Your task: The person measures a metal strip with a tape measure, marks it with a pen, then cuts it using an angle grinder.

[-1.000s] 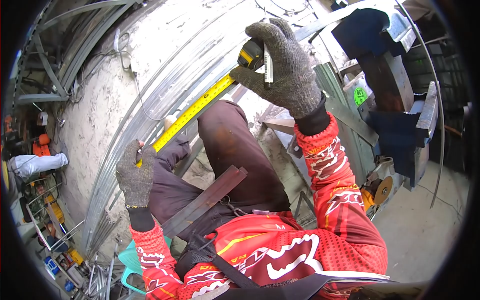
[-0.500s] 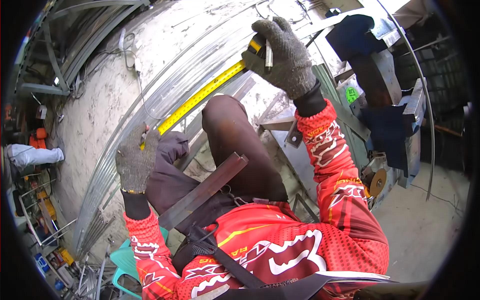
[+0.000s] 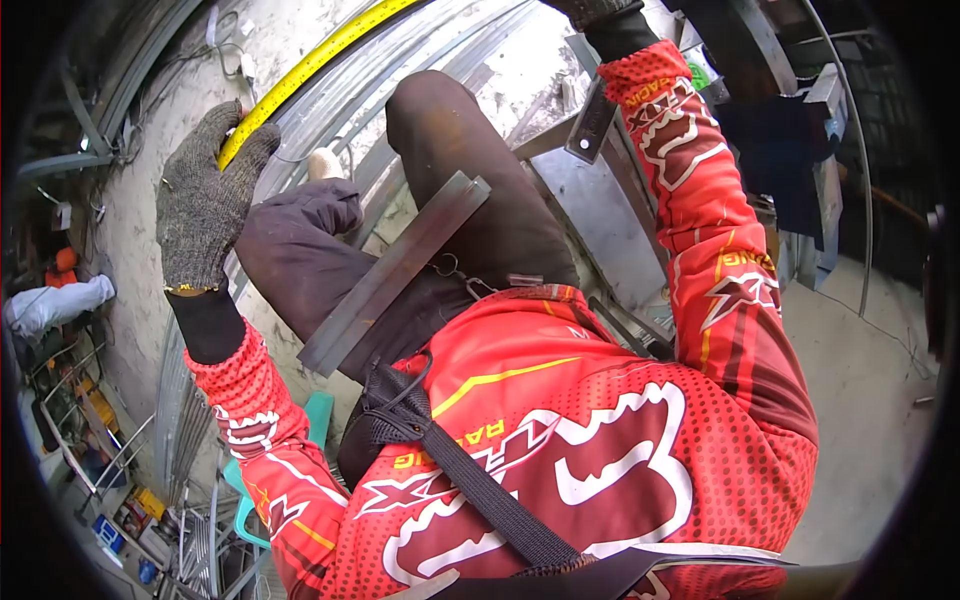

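My left hand, in a grey knit glove, pinches the end of a yellow tape measure blade between thumb and fingers. From there the blade arches up and right, past the top edge of the view. My right hand, gloved too, is mostly cut off at the top; its fingers and the tape case are out of sight, while the blade stretches toward that side. Across my lap lies a short steel bar, touched by neither hand. My bent knees are below the blade.
Long metal profiles lie on the floor ahead and to my left. A metal sheet and a bracket are beside my right knee. A teal plastic stool shows under me. Tools and a white cloth sit far left.
My left hand has moved up and left with the blade's end. My right hand, seen gripping the tape case and a pen-like stick before, has gone up, mostly out of view. The view has tilted down.
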`<state>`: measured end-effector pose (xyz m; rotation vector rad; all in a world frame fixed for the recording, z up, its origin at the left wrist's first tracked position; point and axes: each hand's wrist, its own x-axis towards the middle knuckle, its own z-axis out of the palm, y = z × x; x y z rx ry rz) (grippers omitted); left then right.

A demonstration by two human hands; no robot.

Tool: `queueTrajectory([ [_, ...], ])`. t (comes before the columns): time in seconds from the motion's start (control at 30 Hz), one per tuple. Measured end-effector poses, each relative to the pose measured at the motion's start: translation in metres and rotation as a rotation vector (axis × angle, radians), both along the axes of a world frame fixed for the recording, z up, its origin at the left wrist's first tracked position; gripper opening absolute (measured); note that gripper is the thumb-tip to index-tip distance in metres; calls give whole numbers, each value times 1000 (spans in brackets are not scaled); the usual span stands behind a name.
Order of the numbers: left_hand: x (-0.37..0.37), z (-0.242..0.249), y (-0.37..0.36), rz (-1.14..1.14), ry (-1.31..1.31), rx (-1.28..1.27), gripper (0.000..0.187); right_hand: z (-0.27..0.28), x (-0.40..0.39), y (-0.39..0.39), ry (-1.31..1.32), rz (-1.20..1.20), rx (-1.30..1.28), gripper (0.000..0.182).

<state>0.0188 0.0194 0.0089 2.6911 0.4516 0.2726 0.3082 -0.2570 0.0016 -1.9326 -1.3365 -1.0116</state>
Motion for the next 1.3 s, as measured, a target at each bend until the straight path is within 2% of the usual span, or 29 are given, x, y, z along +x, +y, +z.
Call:
queueTrajectory([
  [0.1, 2, 19, -2, -31, -21, 74, 51, 10, -7, 2, 87, -52, -28, 29],
  [0.2, 7, 39, 1, -52, -25, 131, 49, 18, -10, 6, 38, -57, 19, 23],
  [0.27, 8, 50, 4, -114, -33, 118, 54, 21, -10, 9, 70, -6, 38, 22],
  [0.3, 8, 60, -3, -117, -25, 90, 46, 24, -8, 9, 100, 41, 55, 20],
  [0.33, 5, 62, -1, -128, -55, 97, 46, 30, -16, 8, 160, 43, 53, 17],
  [0.4, 18, 62, 3, -164, -41, 234, 50, 32, -8, 15, 35, 31, 73, 16],
  [0.47, 23, 73, -4, -137, -27, 219, 49, 30, -9, 22, 214, -18, 47, 19],
  [0.53, 27, 83, -14, -104, 20, 203, 47, 22, 1, 32, 172, -32, 121, 35],
  [0.6, 32, 93, -19, -76, 65, 176, 48, 25, -9, 49, 181, -2, 211, 31],
  [0.67, 36, 88, -15, -98, 34, 189, 49, 37, -32, 67, 271, -20, 214, 33],
  [0.73, 38, 78, -7, -128, -81, 288, 47, 41, -56, 83, 273, 10, 172, 37],
  [0.8, 39, 89, -18, -105, -111, 271, 44, 42, -79, 101, 323, 63, 173, 38],
  [0.87, 37, 94, -17, -75, -135, 246, 42, 37, -90, 115, 250, 86, 229, 42],
  [0.93, 34, 94, -3, -201, -401, 482, 41, 45, -96, 116, 369, 79, 236, 44],
  [0.97, 30, 86, 0, -112, -413, 378, 42, 45, -94, 118, 373, 77, 233, 44],
  [1.0, 31, 87, 2, -116, -410, 378, 42, 45, -91, 120, 392, 57, 264, 45],
  [1.03, 32, 88, 3, -146, -519, 577, 43, 45, -89, 121, 407, 36, 294, 46],
  [1.13, 32, 101, 1, -131, -628, 899, 45, 46, -87, 120, 389, 49, 343, 45],
  [1.2, 26, 99, 16, -5, -746, 1035, 52, 48, -89, 119, 364, 11, 344, 43],
  [1.3, 19, 105, 34, 57, -897, 933, 56, 52, -85, 129, 360, 9, 425, 38],
])
